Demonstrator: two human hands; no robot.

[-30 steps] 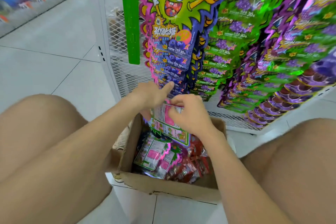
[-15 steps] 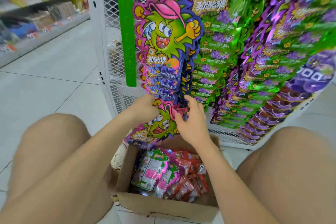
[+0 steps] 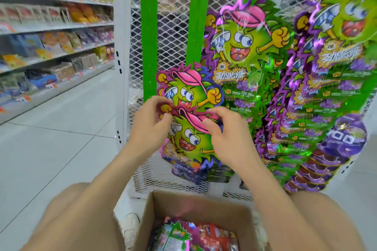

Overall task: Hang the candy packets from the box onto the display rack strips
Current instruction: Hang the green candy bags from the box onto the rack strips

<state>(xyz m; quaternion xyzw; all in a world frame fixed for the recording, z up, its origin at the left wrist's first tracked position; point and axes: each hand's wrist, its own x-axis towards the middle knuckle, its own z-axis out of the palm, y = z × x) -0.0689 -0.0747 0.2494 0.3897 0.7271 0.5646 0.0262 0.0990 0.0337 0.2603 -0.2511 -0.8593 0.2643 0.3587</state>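
Packet (image 3: pixel 193 140) sits between your two hands, held up against the lower end of the middle strip (image 3: pixel 196 26) on the rack (image 3: pixel 122 47), its top overlapping the bottom of the hung packet (image 3: pixel 189 89) above. Your left hand (image 3: pixel 151 128) pinches its upper left edge, thumb and fingers closed on the foil. Your right hand (image 3: pixel 228 136) pinches the pink cap at its upper right. Grape packets (image 3: pixel 306 108) crowd the strips to the right. Below, the box (image 3: pixel 155 208) stands open between your knees, spare packets (image 3: pixel 183 236) lying inside
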